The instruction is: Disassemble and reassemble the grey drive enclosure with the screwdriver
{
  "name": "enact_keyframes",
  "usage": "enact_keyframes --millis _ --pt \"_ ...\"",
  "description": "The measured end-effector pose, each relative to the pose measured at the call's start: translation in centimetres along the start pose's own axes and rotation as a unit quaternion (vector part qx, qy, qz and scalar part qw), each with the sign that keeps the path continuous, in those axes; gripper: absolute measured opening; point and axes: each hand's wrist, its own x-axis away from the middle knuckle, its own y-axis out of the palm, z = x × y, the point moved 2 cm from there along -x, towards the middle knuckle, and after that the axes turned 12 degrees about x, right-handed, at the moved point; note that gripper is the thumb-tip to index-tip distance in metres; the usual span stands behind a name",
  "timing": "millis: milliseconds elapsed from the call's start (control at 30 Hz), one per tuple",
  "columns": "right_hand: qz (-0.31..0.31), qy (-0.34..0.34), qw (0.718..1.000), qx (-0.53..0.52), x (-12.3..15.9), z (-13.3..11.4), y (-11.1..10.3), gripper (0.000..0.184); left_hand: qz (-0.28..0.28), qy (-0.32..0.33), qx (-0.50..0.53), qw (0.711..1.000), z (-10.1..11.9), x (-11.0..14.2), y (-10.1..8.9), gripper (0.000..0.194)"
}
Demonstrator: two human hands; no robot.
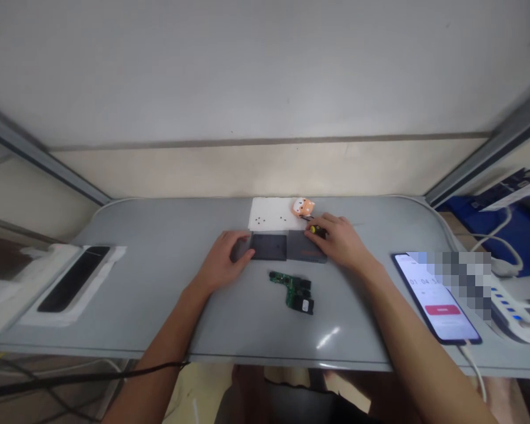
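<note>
Two dark grey flat rectangular cover pieces lie side by side on the grey table. My left hand (pixel 227 258) grips the end of the left piece (pixel 269 247), thumb and index finger at its edges. My right hand (pixel 338 238) is closed around a small yellow-and-black screwdriver (pixel 316 229), its dark shaft slanting up and left. That hand rests over the right piece (pixel 304 247), partly covering it. Nearer to me lies a green circuit board (pixel 294 288) with black parts and a white label. Behind the covers, several tiny dark screws dot a white sheet (pixel 269 207).
An orange-and-white animal-faced trinket (pixel 302 206) sits on the sheet's right side. At right are a lit phone (pixel 437 300) with a cable and a white power strip (pixel 519 315). A black slab (pixel 74 280) lies at left on white material. A wall stands behind the table.
</note>
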Motion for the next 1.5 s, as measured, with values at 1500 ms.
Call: enact_keyframes --millis 1500 --pt "-0.002 0.021 0.999 0.044 0.1 0.6 -0.5 0.022 -0.057 -0.003 -0.099 0.993 0.7 0.5 0.3 0.037"
